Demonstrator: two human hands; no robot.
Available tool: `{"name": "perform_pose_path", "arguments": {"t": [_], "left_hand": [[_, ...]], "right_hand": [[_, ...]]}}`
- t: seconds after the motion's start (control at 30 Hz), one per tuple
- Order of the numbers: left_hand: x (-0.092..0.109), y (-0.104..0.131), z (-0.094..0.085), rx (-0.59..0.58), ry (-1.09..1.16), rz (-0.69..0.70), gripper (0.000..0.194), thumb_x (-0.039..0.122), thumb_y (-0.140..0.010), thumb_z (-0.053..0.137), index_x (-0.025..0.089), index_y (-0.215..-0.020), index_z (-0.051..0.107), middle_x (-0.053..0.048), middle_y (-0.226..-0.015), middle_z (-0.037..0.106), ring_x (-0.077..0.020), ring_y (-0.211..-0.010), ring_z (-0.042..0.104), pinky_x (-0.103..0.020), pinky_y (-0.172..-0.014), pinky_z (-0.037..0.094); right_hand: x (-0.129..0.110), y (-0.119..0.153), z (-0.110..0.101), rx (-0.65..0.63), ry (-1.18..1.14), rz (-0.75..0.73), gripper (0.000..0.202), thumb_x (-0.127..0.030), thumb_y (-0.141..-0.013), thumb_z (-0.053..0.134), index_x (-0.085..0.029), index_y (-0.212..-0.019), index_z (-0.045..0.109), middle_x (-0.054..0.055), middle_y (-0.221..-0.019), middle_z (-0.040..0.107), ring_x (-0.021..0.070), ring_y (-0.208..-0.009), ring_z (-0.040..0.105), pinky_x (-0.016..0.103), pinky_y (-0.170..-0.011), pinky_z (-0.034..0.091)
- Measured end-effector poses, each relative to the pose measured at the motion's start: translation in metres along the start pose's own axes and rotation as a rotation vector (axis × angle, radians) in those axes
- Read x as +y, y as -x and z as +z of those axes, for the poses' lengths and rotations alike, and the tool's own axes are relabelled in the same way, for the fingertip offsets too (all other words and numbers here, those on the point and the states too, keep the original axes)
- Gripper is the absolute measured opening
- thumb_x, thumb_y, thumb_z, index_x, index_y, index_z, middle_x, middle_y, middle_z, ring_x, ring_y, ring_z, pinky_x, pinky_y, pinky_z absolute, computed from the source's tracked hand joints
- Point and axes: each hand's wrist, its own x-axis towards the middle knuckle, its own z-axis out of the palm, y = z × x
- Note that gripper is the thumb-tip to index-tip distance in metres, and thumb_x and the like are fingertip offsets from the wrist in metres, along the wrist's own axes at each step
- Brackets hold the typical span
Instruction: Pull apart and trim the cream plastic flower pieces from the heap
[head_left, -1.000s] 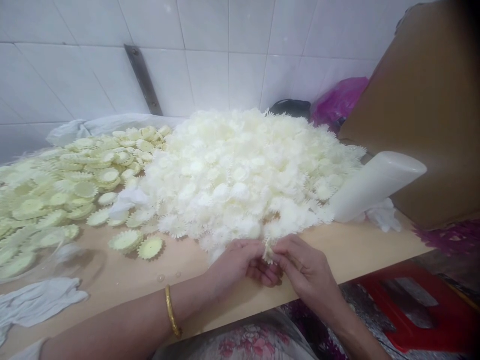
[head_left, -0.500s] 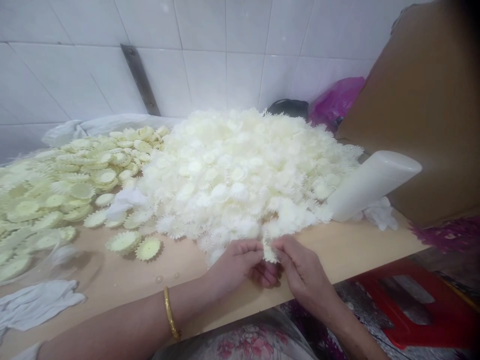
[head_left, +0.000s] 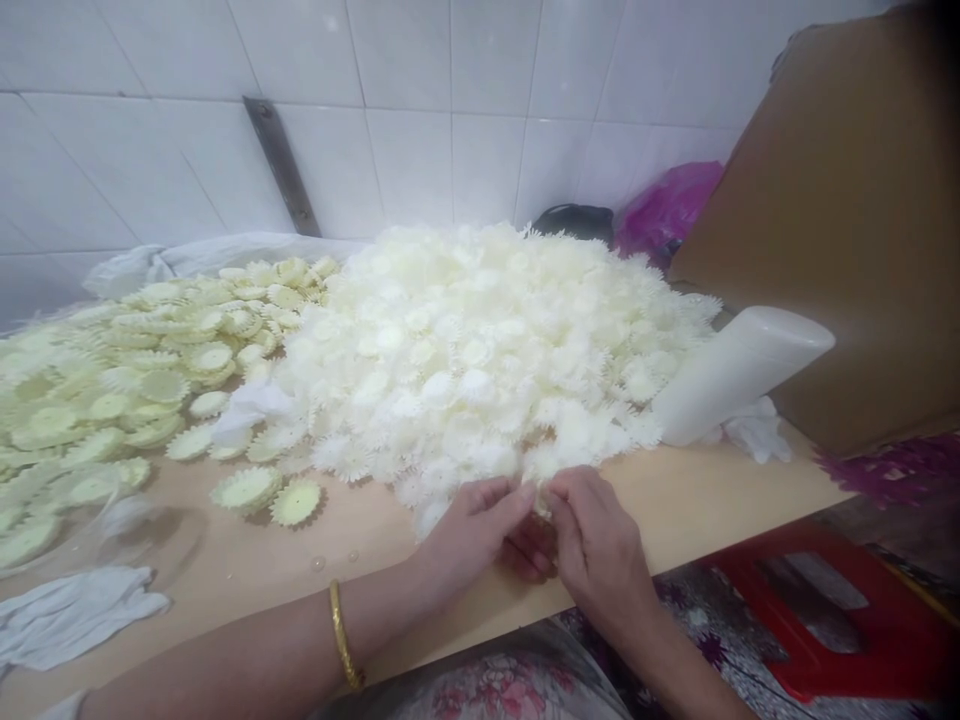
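My left hand (head_left: pixel 499 525) and my right hand (head_left: pixel 596 530) meet at the table's front edge, just before a large heap of white plastic flower pieces (head_left: pixel 465 350). Between their fingertips is a small pale flower piece (head_left: pixel 541 503), mostly covered by the fingers. Both hands pinch it, the left with thumb on top and its other fingers curled beneath. On the left lies a second pile of yellowish toothed discs (head_left: pixel 165 340). Two stray discs, one of them a flat toothed disc (head_left: pixel 296 501), rest on the wood left of my hands.
A white bottle (head_left: pixel 739 375) leans at the heap's right side, by a tall cardboard box (head_left: pixel 832 230). A white glove (head_left: pixel 82 615) lies front left on the table (head_left: pixel 255 570). Below right stands a red stool (head_left: pixel 847 640). A tiled wall (head_left: pixel 420 150) closes the back.
The fingers have closed further over the pale flower piece, so less of it shows. My left thumb has shifted up and right; the right hand is turned slightly inward.
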Motion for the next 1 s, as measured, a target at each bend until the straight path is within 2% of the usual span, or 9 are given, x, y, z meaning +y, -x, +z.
{"name": "perform_pose_path", "arguments": {"t": [0.13, 0.3, 0.4, 0.47, 0.53, 0.67, 0.8, 0.9, 1.0], "left_hand": [[-0.002, -0.001, -0.001, -0.006, -0.021, 0.029, 0.036, 0.048, -0.074, 0.051, 0.012, -0.065, 0.051, -0.004, -0.056, 0.058, -0.0126, -0.052, 0.057, -0.024, -0.052, 0.046], [-0.003, 0.0, 0.001, -0.092, 0.042, 0.01, 0.032, 0.042, -0.074, 0.054, 0.011, -0.066, 0.053, -0.003, -0.053, 0.057, -0.0099, -0.043, 0.055, -0.021, -0.045, 0.045], [-0.004, 0.005, 0.003, -0.052, 0.072, -0.029, 0.03, 0.04, -0.072, 0.057, 0.013, -0.062, 0.049, -0.002, -0.049, 0.057, -0.009, -0.039, 0.053, -0.02, -0.042, 0.042], [-0.005, 0.007, 0.005, -0.019, 0.071, -0.062, 0.031, 0.038, -0.071, 0.058, 0.014, -0.058, 0.045, -0.002, -0.048, 0.057, -0.0087, -0.038, 0.052, -0.019, -0.04, 0.041], [-0.005, 0.007, 0.006, 0.006, 0.065, -0.063, 0.029, 0.037, -0.071, 0.059, 0.014, -0.06, 0.046, -0.003, -0.051, 0.059, -0.0094, -0.041, 0.054, -0.019, -0.042, 0.042], [-0.004, 0.002, 0.006, 0.066, 0.083, -0.014, 0.024, 0.034, -0.071, 0.06, 0.012, -0.067, 0.05, -0.004, -0.056, 0.061, -0.0101, -0.045, 0.055, -0.021, -0.047, 0.044], [-0.005, 0.0, 0.003, 0.05, 0.128, -0.011, 0.02, 0.032, -0.072, 0.059, 0.013, -0.073, 0.052, -0.003, -0.056, 0.06, -0.01, -0.046, 0.055, -0.022, -0.049, 0.043], [-0.005, 0.001, 0.002, 0.028, 0.145, -0.018, 0.018, 0.03, -0.072, 0.059, 0.013, -0.072, 0.054, -0.004, -0.059, 0.061, -0.0109, -0.05, 0.056, -0.022, -0.049, 0.043], [-0.005, 0.002, 0.001, 0.04, 0.177, -0.001, 0.016, 0.028, -0.073, 0.059, 0.013, -0.069, 0.053, -0.004, -0.061, 0.061, -0.0109, -0.051, 0.057, -0.021, -0.05, 0.042]], "right_hand": [[-0.006, 0.002, 0.002, -0.037, -0.01, -0.026, 0.019, -0.014, -0.085, 0.031, -0.018, -0.072, 0.044, 0.004, -0.071, 0.048, 0.017, -0.068, 0.043, 0.031, -0.063, 0.035], [0.0, 0.001, -0.001, -0.057, -0.195, 0.268, 0.023, -0.027, -0.088, 0.032, -0.02, -0.068, 0.04, 0.001, -0.061, 0.047, 0.0149, -0.057, 0.046, 0.027, -0.053, 0.036], [0.021, -0.005, -0.015, 0.14, -0.224, 0.483, 0.024, -0.033, -0.086, 0.035, -0.02, -0.067, 0.042, 0.001, -0.059, 0.05, 0.0147, -0.054, 0.047, 0.026, -0.049, 0.036], [0.035, -0.009, -0.027, 0.281, -0.284, 0.604, 0.023, -0.035, -0.084, 0.041, -0.02, -0.068, 0.047, 0.001, -0.061, 0.053, 0.0152, -0.059, 0.051, 0.026, -0.054, 0.039], [0.043, -0.011, -0.034, 0.293, -0.402, 0.593, 0.022, -0.035, -0.082, 0.046, -0.019, -0.067, 0.049, 0.001, -0.063, 0.053, 0.0147, -0.063, 0.051, 0.026, -0.06, 0.041], [0.038, -0.009, -0.03, 0.088, -0.692, 0.512, 0.024, -0.036, -0.081, 0.049, -0.018, -0.064, 0.05, 0.0, -0.06, 0.05, 0.0125, -0.058, 0.048, 0.025, -0.056, 0.039], [0.031, -0.009, -0.023, 0.007, -0.815, 0.544, 0.025, -0.037, -0.08, 0.05, -0.017, -0.065, 0.051, -0.001, -0.057, 0.049, 0.0116, -0.055, 0.046, 0.025, -0.055, 0.04], [0.028, -0.009, -0.026, -0.012, -0.745, 0.525, 0.024, -0.037, -0.08, 0.049, -0.016, -0.069, 0.054, 0.0, -0.058, 0.049, 0.0125, -0.056, 0.046, 0.025, -0.055, 0.041], [0.026, -0.006, -0.031, -0.01, -0.457, 0.38, 0.022, -0.034, -0.082, 0.047, -0.017, -0.073, 0.057, 0.003, -0.067, 0.053, 0.0153, -0.065, 0.05, 0.028, -0.06, 0.042]]}}
